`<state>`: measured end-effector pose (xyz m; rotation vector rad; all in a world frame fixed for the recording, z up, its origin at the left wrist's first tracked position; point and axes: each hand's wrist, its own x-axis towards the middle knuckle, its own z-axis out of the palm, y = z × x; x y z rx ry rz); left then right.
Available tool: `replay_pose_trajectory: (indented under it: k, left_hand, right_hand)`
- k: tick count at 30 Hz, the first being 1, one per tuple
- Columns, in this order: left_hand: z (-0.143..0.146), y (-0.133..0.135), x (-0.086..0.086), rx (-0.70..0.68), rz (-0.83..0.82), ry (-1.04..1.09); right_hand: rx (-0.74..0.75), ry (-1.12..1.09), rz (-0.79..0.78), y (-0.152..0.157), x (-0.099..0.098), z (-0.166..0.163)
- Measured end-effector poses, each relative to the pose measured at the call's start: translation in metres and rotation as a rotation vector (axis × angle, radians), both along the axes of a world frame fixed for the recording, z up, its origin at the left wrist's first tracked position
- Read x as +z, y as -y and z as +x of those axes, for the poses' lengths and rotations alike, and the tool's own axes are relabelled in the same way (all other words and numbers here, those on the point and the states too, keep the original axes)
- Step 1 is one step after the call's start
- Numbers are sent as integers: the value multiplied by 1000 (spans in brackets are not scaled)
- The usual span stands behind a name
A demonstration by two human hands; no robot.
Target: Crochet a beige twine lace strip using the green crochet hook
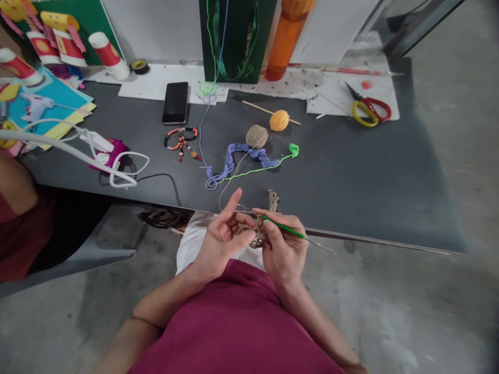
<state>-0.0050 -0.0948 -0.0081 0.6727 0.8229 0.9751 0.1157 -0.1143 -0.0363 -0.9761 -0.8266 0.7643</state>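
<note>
My right hand [286,244] grips a crochet hook [286,227] with a green handle, its metal tip pointing left. Between both hands hangs a beige crocheted piece [257,239]; one end of it lies on the table edge. The thumb and fingers of my left hand [226,234] pinch this piece, while the index finger is raised with the beige yarn by it. That yarn runs up to a beige yarn ball [257,136] on the table. Close by lie a blue-purple crocheted strip [234,156] and a small green crocheted piece [293,150] on green yarn.
On the dark table [374,176] lie scissors [368,106], a yellow yarn ball [279,120] with a stick, a phone [175,103] and a beaded bracelet [181,140]. A green bag [237,41] and an orange bottle [288,39] stand behind. Cables [70,143] and another person's arm [15,182] are at left.
</note>
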Motion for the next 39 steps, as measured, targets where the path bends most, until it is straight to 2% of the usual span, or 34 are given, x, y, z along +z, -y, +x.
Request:
replay_pose_trajectory:
  k: [5,9,16,23,28,32,39]
  left_hand:
    - [-6,-3,-1,-40,-57,9]
    - [-9,-6,3,-48,-103,15]
    - [-12,-10,4,-61,-126,89]
    - [-13,-11,6,-3,-94,15]
    - [-14,-10,5,12,-79,-31]
    - [-14,-9,5,25,-70,-51]
    - [-11,-10,3,75,-15,-83]
  right_hand:
    - [126,-147,-88,-4,0,5]
    - [204,-214,-88,-6,6,11]
    - [226,-110,-97,-10,14,20]
    - [278,-23,-36,-10,18,28]
    - [235,110,-50,-6,20,30]
    - [232,241,35,-1,24,35]
    - [138,722,195,5,33,37]
